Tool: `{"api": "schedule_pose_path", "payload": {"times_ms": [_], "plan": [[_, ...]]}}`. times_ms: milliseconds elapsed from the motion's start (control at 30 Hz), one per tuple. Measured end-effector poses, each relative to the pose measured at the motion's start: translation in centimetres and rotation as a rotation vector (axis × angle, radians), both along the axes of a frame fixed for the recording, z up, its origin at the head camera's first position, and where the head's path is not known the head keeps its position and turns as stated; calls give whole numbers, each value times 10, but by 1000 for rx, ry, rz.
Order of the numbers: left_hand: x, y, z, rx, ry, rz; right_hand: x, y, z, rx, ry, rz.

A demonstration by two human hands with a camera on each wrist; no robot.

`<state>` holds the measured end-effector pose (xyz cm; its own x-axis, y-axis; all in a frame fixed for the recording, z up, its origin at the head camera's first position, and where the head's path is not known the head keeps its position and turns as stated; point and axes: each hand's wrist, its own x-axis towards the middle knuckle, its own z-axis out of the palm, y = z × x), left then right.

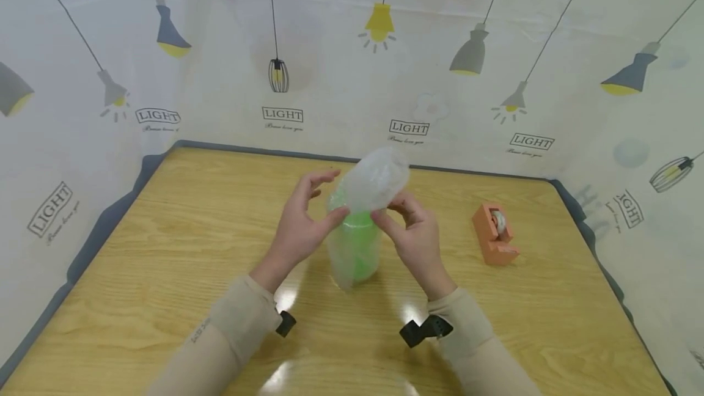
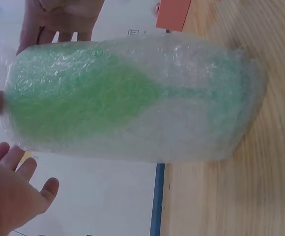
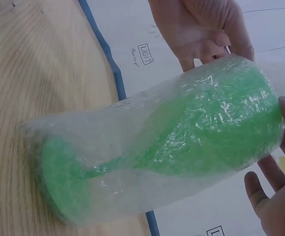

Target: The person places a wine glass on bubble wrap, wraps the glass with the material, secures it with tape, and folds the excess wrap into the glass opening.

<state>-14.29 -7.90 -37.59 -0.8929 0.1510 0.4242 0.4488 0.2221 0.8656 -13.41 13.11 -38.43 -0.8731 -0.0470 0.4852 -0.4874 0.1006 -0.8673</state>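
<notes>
A green stemmed glass [image 1: 360,240], bowl up and foot down, stands on the table inside a sleeve of clear bubble wrap [image 2: 191,54]. At the top, loose wrap [image 1: 379,176] sticks up past the rim and leans right. My left hand [image 1: 297,225] is at the left of the rim; its thumb touches the wrap and its other fingers are spread, loosely bent. On the opposite side, my right hand [image 1: 418,237] pinches the wrap near the rim between thumb and forefinger. The green bowl [image 3: 221,123] and foot [image 3: 59,172] show through the plastic in the right wrist view.
An orange tape dispenser [image 1: 492,237] with a roll of tape stands to the right on the wooden table [image 1: 192,249]. A wall covering [image 1: 330,35] printed with lamps rises behind the table and on both sides. Each wrist wears a dark strap device [image 1: 426,330].
</notes>
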Motion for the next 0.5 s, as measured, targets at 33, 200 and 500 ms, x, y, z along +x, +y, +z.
{"api": "schedule_pose_path", "payload": {"times_ms": [33,200,500], "plan": [[-1,-1,1,-4,-13,-23,0,0,1,-8,-5,10],[-5,-4,3,-33,-51,-86,-1,2,4,11,32,47],[-5,-3,3,-48,17,-89,-2,6,8,137,129,61]]}}
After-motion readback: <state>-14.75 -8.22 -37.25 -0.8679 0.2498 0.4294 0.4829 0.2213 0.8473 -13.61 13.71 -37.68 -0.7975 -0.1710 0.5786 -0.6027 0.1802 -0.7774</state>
